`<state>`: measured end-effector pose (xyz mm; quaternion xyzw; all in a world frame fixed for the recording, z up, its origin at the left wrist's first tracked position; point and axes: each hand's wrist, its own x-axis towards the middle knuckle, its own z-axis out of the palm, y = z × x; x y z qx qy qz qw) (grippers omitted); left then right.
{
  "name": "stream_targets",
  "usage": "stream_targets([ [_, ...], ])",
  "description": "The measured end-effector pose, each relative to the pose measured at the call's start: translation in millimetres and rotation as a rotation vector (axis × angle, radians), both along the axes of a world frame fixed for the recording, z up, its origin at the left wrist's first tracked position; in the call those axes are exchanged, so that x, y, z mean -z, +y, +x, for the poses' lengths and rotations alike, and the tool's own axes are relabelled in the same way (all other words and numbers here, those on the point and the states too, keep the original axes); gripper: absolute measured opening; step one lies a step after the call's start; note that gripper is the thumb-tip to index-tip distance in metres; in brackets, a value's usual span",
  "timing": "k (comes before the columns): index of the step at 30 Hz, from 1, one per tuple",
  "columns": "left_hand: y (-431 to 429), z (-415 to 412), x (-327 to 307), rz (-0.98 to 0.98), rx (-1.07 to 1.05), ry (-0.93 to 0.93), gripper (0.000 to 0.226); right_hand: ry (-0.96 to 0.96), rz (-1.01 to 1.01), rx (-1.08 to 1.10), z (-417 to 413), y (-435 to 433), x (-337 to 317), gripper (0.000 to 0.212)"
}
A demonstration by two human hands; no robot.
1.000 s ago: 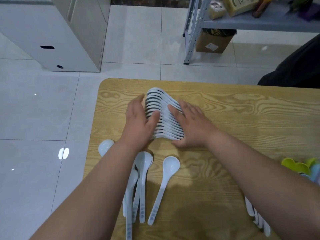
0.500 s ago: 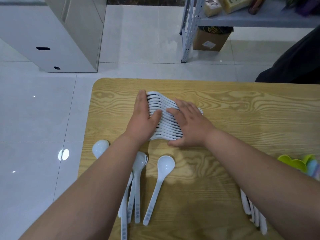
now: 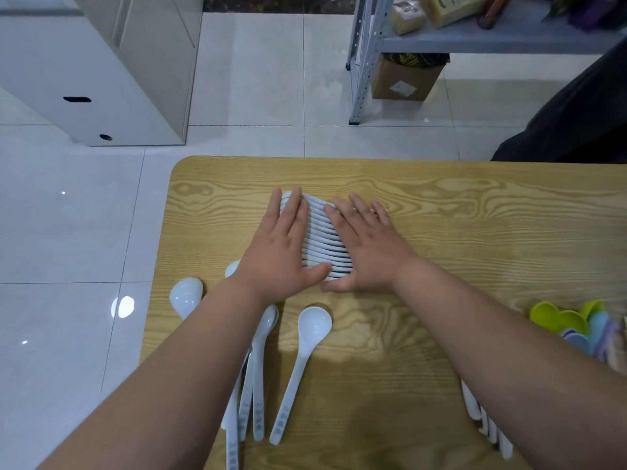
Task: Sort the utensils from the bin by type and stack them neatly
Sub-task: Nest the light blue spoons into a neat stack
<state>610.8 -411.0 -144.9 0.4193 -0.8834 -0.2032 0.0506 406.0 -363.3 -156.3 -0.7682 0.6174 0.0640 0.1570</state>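
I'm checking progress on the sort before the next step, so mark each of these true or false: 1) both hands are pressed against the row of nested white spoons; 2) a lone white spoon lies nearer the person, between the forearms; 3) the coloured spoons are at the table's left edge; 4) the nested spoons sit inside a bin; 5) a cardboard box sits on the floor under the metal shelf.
1) True: the left hand and right hand flank the row of nested white spoons.
2) True: the lone white spoon lies there, bowl away from the person.
3) False: the coloured spoons are at the right.
4) False: they rest directly on the table.
5) True: the cardboard box sits under the metal shelf.
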Motion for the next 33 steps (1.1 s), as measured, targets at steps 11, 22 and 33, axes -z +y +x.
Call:
stream_targets([
  [11,2.2,-4.3,2.6,-0.048,0.001,-0.171,0.117,-0.059,-0.043,0.202,-13.6,24.8,9.4,0.137],
  [22,4.4,-6.4,0.0,-0.088,-0.021,-0.201,0.108,-0.046,0.015,0.162,-18.7,19.0,5.4,0.134],
  [33,-2.8,-7.0,-10.7,-0.085,-0.021,-0.263,0.093,-0.153,0.059,0.187,-19.1,-2.8,-9.5,0.102],
])
